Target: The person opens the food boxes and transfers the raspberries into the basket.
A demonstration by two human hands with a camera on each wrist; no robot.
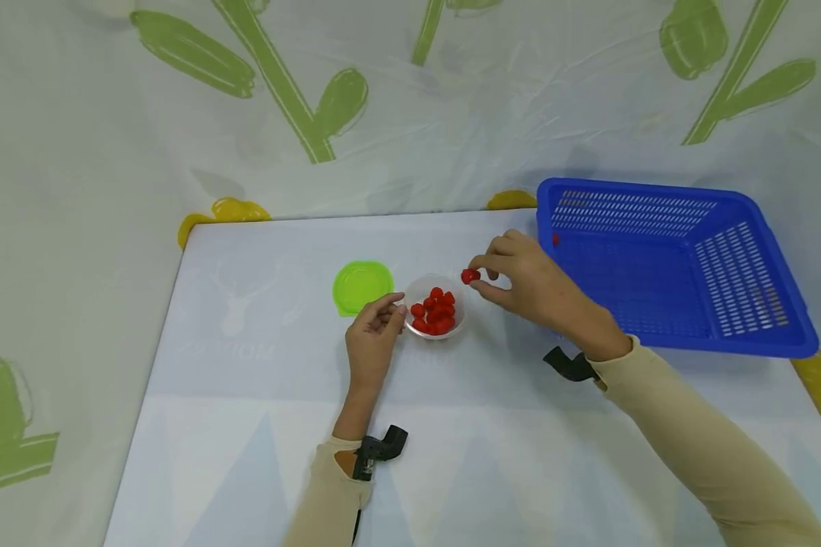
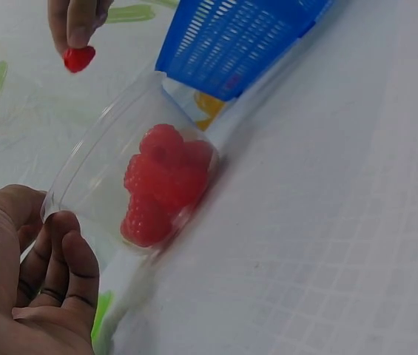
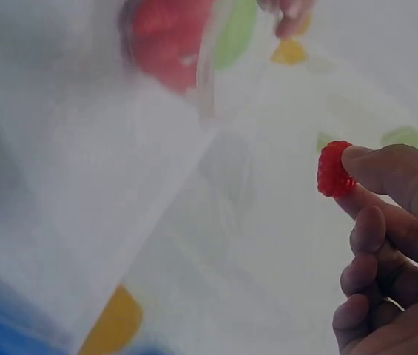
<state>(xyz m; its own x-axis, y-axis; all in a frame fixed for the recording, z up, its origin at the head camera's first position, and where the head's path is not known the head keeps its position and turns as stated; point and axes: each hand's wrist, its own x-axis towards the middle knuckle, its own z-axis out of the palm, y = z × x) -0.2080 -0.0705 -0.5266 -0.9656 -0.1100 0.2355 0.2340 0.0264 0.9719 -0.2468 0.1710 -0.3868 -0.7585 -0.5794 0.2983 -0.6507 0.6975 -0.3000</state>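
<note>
A clear round plastic bowl (image 2: 83,159) stands on the table with several red raspberries (image 1: 436,313) in it. My left hand (image 1: 374,334) pinches the bowl's rim between thumb and fingers on its left side, as the left wrist view shows closely. Just right of the bowl and above the table, my right hand (image 1: 530,281) pinches a single raspberry (image 3: 334,169) between thumb and index finger. The other fingers of that hand are curled in the right wrist view. A bright green lid (image 1: 362,286) lies flat behind my left hand.
A large blue plastic basket (image 1: 629,281) with slotted walls stands at the back right, beside my right forearm. One small red piece (image 1: 556,239) shows at its left wall. The white table (image 1: 246,365) meets a patterned cloth backdrop (image 1: 410,137) at its far edge.
</note>
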